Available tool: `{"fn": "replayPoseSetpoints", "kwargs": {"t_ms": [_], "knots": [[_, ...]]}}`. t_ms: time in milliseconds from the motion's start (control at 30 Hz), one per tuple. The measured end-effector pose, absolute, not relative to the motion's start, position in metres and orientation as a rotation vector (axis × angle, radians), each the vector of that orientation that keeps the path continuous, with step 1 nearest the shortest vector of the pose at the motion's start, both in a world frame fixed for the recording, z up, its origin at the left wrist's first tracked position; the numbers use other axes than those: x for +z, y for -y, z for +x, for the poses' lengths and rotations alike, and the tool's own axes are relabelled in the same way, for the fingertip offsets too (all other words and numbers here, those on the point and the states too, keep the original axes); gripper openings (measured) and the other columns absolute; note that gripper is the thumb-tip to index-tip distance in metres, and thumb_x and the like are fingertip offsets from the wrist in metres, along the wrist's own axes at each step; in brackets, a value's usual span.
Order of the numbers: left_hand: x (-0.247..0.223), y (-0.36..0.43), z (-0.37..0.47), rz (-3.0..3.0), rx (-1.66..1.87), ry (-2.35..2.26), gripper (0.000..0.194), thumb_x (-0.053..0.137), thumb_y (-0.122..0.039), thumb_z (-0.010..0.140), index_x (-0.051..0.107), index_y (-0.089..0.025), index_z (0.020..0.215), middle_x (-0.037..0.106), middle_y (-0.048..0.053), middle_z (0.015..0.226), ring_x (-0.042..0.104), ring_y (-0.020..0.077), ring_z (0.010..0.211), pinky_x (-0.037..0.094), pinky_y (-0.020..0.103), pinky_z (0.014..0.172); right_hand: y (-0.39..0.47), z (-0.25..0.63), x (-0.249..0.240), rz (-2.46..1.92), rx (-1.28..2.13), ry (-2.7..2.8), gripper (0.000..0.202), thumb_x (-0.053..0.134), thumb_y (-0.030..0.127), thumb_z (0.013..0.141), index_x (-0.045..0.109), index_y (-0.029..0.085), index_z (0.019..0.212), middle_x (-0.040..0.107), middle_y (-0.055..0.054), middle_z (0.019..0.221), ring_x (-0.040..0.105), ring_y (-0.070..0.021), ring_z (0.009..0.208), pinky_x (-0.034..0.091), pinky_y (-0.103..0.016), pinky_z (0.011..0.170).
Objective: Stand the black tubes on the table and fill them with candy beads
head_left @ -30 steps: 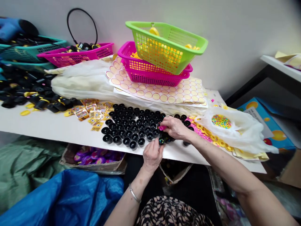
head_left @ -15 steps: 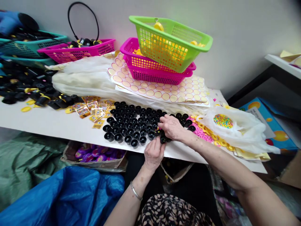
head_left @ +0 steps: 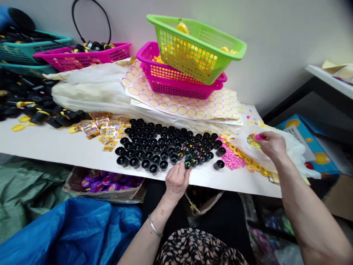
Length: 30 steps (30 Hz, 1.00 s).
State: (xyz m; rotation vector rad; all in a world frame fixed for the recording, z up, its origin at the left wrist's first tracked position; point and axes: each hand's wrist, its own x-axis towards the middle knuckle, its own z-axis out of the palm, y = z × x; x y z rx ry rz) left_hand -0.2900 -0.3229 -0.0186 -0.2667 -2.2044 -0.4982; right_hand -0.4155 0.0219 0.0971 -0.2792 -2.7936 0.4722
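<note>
Rows of small black cups (head_left: 147, 155) stand close together on the white table, and several near the right hold multicoloured candy beads (head_left: 196, 151). My left hand (head_left: 176, 179) is closed at the front edge of the rows, its fingertips on one black cup (head_left: 188, 163) with beads in it. Over to the right, my right hand (head_left: 273, 146) is closed around a small pink scoop (head_left: 259, 137), mostly hidden by the fingers. The scoop dips at the opening of a white plastic bag (head_left: 293, 147) filled with multicoloured beads (head_left: 252, 141).
Pink pellets (head_left: 233, 158) and yellow rings (head_left: 251, 168) lie between cups and bag. One cup (head_left: 218, 165) stands apart. Behind are a green basket (head_left: 198, 48), pink baskets (head_left: 182, 88) and sticker sheets (head_left: 176, 109). Small printed packets (head_left: 107, 129) lie left.
My right hand has left the cups and moved right to the bag with the pink scoop. More cups with beads now show. My left hand stays at the row's front edge.
</note>
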Motion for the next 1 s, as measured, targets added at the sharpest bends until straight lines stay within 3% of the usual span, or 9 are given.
{"fn": "replayPoseSetpoints", "kwargs": {"t_ms": [100,233,533,767,1000], "knots": [[-0.02,0.324,-0.292,-0.292,-0.486,2.176,0.038,0.064,-0.025,0.08,0.054,-0.007,0.111,0.066,0.011,0.08,0.063,0.0199,0.072,0.049,0.03,0.068,-0.038,-0.428,0.087,-0.433,0.302,2.948,0.014,0.055,0.015,0.063,0.069,0.014,0.068,0.067,-0.016,0.083,0.06,-0.0313,0.089,0.042,-0.036,0.072],[-0.019,0.325,-0.295,-0.298,-0.47,2.177,0.039,0.067,-0.025,0.077,0.054,-0.007,0.11,0.066,0.01,0.079,0.062,0.0196,0.07,0.048,0.029,0.068,-0.033,-0.446,0.074,-0.385,0.355,3.03,0.016,0.054,0.011,0.058,0.067,0.016,0.064,0.069,-0.011,0.08,0.061,-0.0253,0.091,0.041,-0.027,0.073],[-0.018,0.326,-0.297,-0.306,-0.44,2.175,0.041,0.069,-0.025,0.076,0.055,-0.007,0.11,0.066,0.01,0.078,0.062,0.0187,0.069,0.048,0.028,0.067,-0.054,-0.434,0.056,-0.245,0.987,2.734,0.021,0.06,0.032,0.057,0.062,0.014,0.068,0.059,-0.001,0.06,0.053,-0.0157,0.059,0.041,-0.026,0.056],[-0.018,0.324,-0.297,-0.296,-0.444,2.183,0.041,0.067,-0.026,0.078,0.054,-0.008,0.113,0.066,0.009,0.077,0.062,0.0188,0.068,0.048,0.028,0.067,-0.043,-0.412,0.075,-0.227,1.311,2.405,0.025,0.067,0.034,0.056,0.062,0.015,0.071,0.06,-0.001,0.066,0.055,-0.0149,0.063,0.047,-0.031,0.065],[-0.017,0.322,-0.291,-0.275,-0.477,2.207,0.039,0.063,-0.024,0.081,0.051,-0.007,0.114,0.066,0.011,0.079,0.063,0.0206,0.071,0.049,0.03,0.066,0.071,-0.391,0.113,0.137,1.884,2.273,0.022,0.076,0.022,0.059,0.066,0.018,0.078,0.063,0.0,0.074,0.058,-0.0134,0.069,0.047,-0.028,0.067]]}}
